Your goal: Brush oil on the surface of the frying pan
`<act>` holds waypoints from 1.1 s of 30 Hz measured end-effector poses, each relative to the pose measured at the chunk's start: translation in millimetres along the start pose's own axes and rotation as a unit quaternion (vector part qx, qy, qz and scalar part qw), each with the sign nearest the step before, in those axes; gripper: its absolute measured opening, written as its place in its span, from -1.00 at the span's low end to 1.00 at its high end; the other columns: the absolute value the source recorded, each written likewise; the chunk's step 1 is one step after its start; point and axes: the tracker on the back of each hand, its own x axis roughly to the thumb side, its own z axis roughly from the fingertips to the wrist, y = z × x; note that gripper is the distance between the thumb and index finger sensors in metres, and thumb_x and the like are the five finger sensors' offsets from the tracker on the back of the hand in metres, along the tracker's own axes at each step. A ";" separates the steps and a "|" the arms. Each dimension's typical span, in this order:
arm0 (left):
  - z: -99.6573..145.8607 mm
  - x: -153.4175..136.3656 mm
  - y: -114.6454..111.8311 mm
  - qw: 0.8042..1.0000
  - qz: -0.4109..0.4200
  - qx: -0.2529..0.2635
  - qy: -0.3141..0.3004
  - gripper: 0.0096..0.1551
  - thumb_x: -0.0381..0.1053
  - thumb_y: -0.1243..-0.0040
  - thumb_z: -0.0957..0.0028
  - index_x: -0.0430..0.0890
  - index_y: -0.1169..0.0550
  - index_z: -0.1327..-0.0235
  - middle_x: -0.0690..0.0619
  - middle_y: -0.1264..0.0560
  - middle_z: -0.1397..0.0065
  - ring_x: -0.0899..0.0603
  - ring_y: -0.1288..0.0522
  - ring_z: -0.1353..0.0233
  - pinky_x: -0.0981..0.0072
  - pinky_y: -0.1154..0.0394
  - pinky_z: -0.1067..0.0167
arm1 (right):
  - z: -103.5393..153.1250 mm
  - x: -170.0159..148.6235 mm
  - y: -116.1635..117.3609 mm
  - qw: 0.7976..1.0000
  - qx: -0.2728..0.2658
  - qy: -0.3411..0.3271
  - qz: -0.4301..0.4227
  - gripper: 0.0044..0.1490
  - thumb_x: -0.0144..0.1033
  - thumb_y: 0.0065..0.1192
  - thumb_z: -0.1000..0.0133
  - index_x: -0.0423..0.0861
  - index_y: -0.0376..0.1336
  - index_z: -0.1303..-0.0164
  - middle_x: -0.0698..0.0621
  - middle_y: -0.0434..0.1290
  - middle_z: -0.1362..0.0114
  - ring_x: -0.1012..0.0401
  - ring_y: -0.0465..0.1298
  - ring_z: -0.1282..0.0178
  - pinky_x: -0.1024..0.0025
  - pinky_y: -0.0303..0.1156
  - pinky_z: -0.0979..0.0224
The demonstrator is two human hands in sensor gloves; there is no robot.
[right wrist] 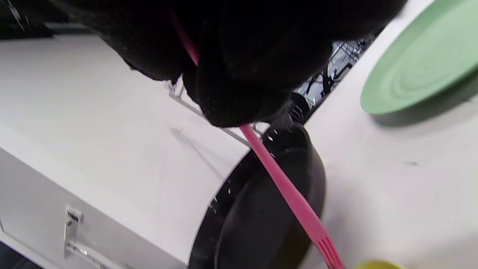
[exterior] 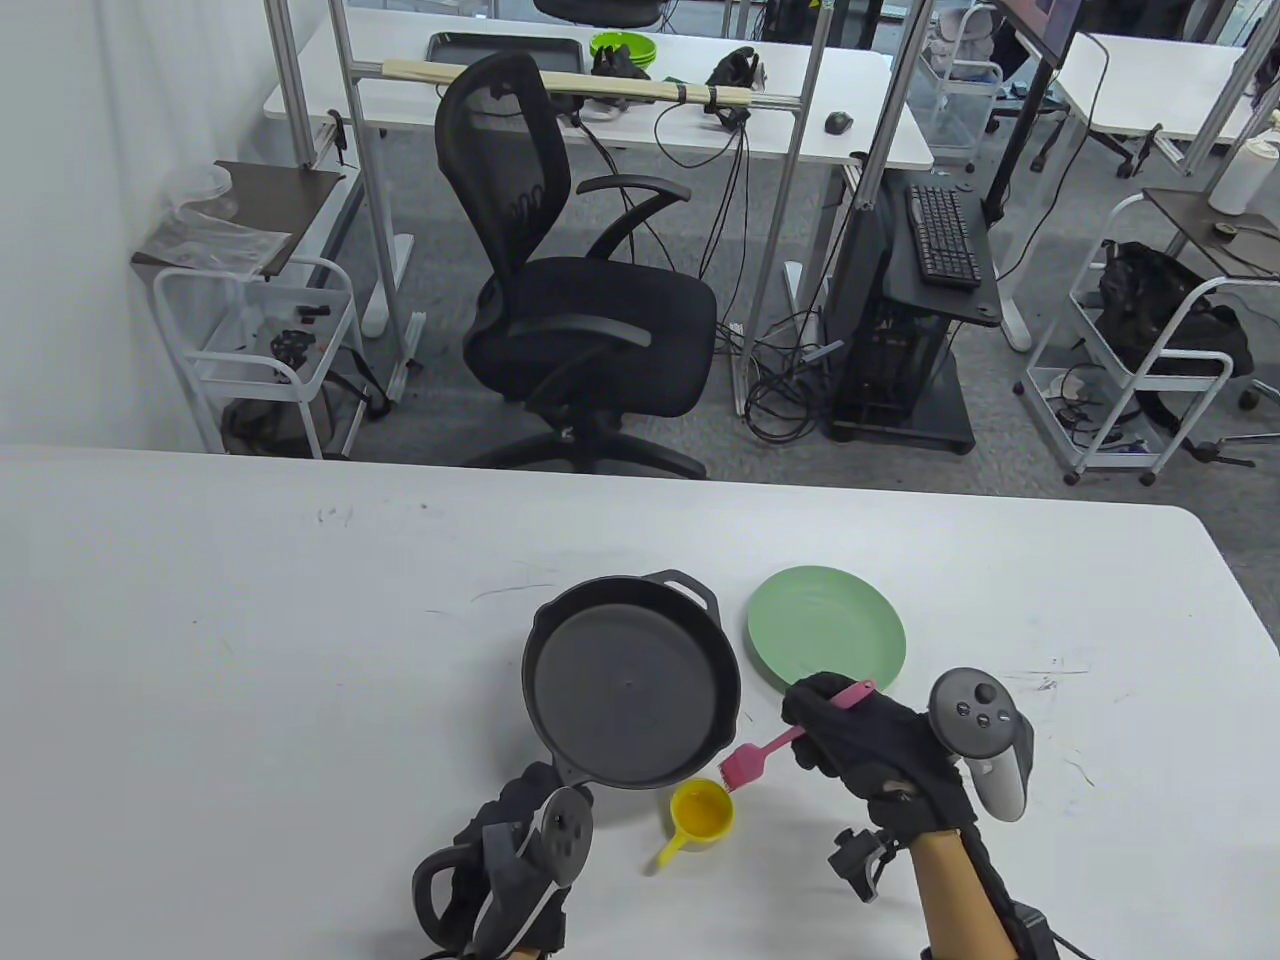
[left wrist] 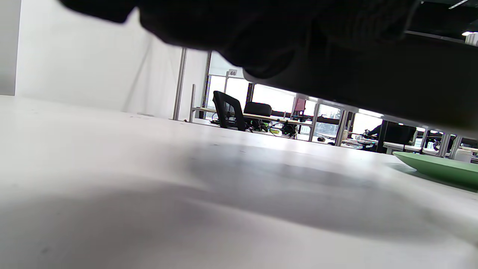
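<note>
A black cast-iron frying pan [exterior: 630, 690] sits on the white table, seen close in the right wrist view [right wrist: 261, 224]. My left hand [exterior: 505, 825] is at the pan's short handle on the near side and grips it; the tracker hides most of the fingers. In the left wrist view the dark glove [left wrist: 224, 30] and the pan's underside [left wrist: 373, 86] fill the top. My right hand [exterior: 850, 735] holds a pink silicone brush [exterior: 775, 745] by its handle [right wrist: 287, 190]. Its bristles hang just beyond a small yellow cup [exterior: 702, 812], beside the pan's near right rim.
A light green plate [exterior: 825, 640] lies right of the pan, also showing as the plate [right wrist: 418, 71] and the plate's edge [left wrist: 437, 168] in the wrist views. The table's far edge [exterior: 600, 475] faces an office chair and desks.
</note>
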 end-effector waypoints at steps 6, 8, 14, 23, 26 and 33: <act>-0.1 -0.1 0.3 1.000 -0.001 0.001 0.000 -0.30 0.33 -0.17 -0.03 -0.15 -0.62 -0.18 0.10 -0.70 0.29 0.04 -0.65 0.44 0.19 -0.62 0.45 | -10.1 -13.3 29.1 0.998 0.026 0.028 0.042 -0.53 0.02 0.24 -0.32 -0.09 0.41 -0.22 -0.15 0.67 0.13 0.16 0.60 0.30 0.40 0.56 0.26; 0.1 0.8 0.2 1.000 -0.001 0.001 -0.002 -0.30 0.33 -0.17 -0.03 -0.15 -0.62 -0.18 0.10 -0.70 0.29 0.04 -0.65 0.44 0.19 -0.62 0.45 | -11.0 -12.9 34.9 0.997 0.022 0.025 0.063 -0.53 0.01 0.26 -0.31 -0.09 0.42 -0.21 -0.15 0.68 0.14 0.16 0.60 0.31 0.40 0.55 0.27; 1.2 2.5 -0.1 1.000 -0.003 0.007 -0.005 -0.30 0.34 -0.17 -0.04 -0.15 -0.61 -0.18 0.11 -0.70 0.28 0.04 -0.65 0.44 0.20 -0.63 0.44 | -13.3 -13.0 44.1 0.995 0.035 0.027 0.087 -0.53 0.00 0.28 -0.29 -0.09 0.41 -0.21 -0.16 0.67 0.14 0.16 0.60 0.31 0.40 0.55 0.27; 1.7 2.9 0.4 1.000 -0.005 0.003 -0.005 -0.30 0.34 -0.17 -0.04 -0.15 -0.61 -0.18 0.11 -0.70 0.28 0.04 -0.65 0.44 0.19 -0.63 0.44 | -14.4 -14.5 48.1 0.994 0.038 0.028 0.094 -0.53 0.00 0.28 -0.29 -0.08 0.41 -0.21 -0.16 0.67 0.13 0.16 0.60 0.31 0.40 0.55 0.27; 1.7 3.1 0.4 1.000 -0.005 0.002 -0.006 -0.30 0.34 -0.17 -0.04 -0.15 -0.61 -0.18 0.10 -0.70 0.29 0.04 -0.65 0.44 0.19 -0.63 0.44 | -14.4 -14.6 48.1 0.994 0.038 0.027 0.095 -0.53 0.00 0.28 -0.29 -0.08 0.41 -0.21 -0.16 0.67 0.13 0.16 0.60 0.31 0.40 0.55 0.27; 1.7 3.5 0.3 1.000 -0.005 -0.001 -0.006 -0.30 0.33 -0.17 -0.04 -0.15 -0.61 -0.18 0.10 -0.70 0.29 0.04 -0.65 0.44 0.19 -0.62 0.44 | -12.2 -9.1 44.7 0.996 0.041 0.012 0.081 -0.53 0.01 0.27 -0.30 -0.08 0.41 -0.22 -0.16 0.67 0.12 0.16 0.60 0.30 0.40 0.56 0.26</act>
